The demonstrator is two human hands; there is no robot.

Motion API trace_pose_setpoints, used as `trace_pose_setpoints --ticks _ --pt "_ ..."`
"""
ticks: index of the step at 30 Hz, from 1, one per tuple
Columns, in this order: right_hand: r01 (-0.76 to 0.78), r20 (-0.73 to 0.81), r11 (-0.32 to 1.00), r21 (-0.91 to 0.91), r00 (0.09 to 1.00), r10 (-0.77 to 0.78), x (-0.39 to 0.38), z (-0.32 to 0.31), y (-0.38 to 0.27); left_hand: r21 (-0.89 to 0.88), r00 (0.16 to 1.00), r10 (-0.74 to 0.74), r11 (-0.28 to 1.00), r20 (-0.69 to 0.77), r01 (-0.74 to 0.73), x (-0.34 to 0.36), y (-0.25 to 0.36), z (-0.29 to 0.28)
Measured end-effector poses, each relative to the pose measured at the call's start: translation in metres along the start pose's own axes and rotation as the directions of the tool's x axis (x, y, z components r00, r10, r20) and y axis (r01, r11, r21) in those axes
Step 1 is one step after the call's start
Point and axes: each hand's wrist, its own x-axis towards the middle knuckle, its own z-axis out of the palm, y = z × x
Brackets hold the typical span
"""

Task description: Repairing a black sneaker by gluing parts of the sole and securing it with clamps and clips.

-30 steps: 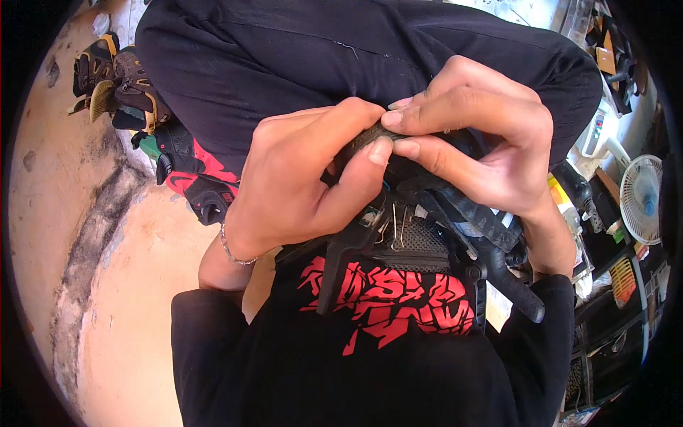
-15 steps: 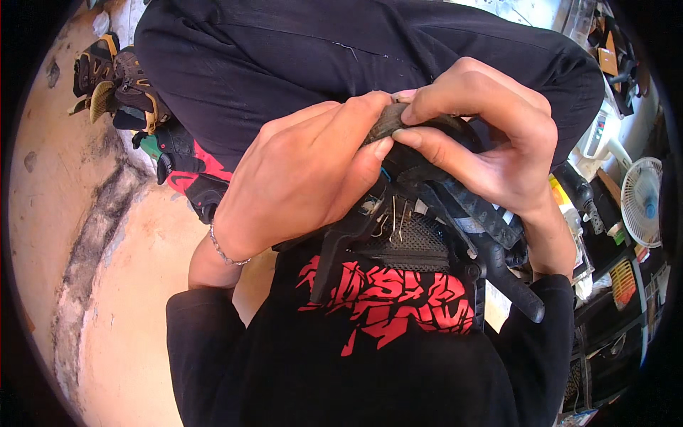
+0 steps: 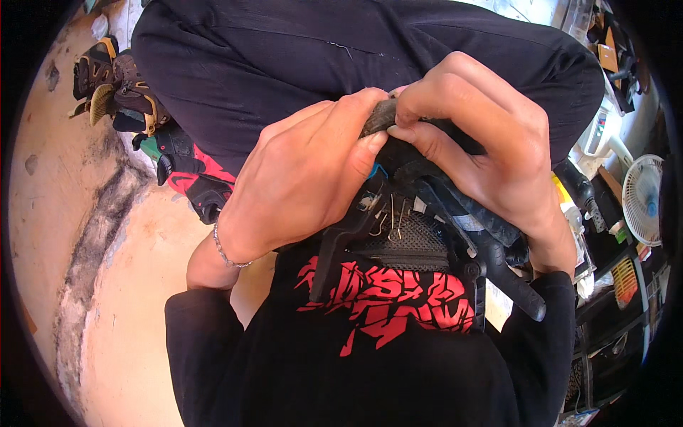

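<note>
The left hand (image 3: pixel 292 178) and right hand (image 3: pixel 491 128) meet before the lap, each with thumb and fingers nearly together, pinching a dark strip (image 3: pixel 379 118) between them. It is grey-brown, rough-looking, its long axis slanting from lower left to upper right. Beneath lies black mesh (image 3: pixel 420 245) with thin wire loops (image 3: pixel 396 226); beyond, dark cloth trousers (image 3: pixel 284 60).

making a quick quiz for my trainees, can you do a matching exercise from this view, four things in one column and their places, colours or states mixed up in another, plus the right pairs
1. chain bracelet
2. fan
3. dark piece
4. shirt print

a. red
b. held by the left hand and right hand
c. around the left wrist
d. white, at far right

Pairs: 1-c, 2-d, 3-b, 4-a
</note>
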Motion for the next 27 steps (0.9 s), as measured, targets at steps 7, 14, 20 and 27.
trace_pose_setpoints --ticks 7,14,20,27 --pt "-0.176 0.004 0.946 0.271 0.983 0.182 -0.008 -0.003 0.009 -0.107 0.998 -0.036 0.994 -0.043 0.031 0.000 -0.003 0.004" --pt "-0.461 0.275 0.743 0.484 0.887 0.371 -0.020 -0.008 0.019 -0.266 0.978 -0.185 0.952 -0.097 0.153 0.004 0.002 0.009" --pt "-0.537 0.377 0.689 0.487 0.841 0.388 -0.009 -0.014 0.024 -0.324 0.965 -0.236 0.927 -0.110 0.189 0.007 -0.005 0.013" --pt "0.299 0.062 0.699 0.650 0.896 -0.440 0.002 0.007 0.082 -0.468 0.903 -0.429 0.793 0.028 0.391 0.012 -0.004 0.013"
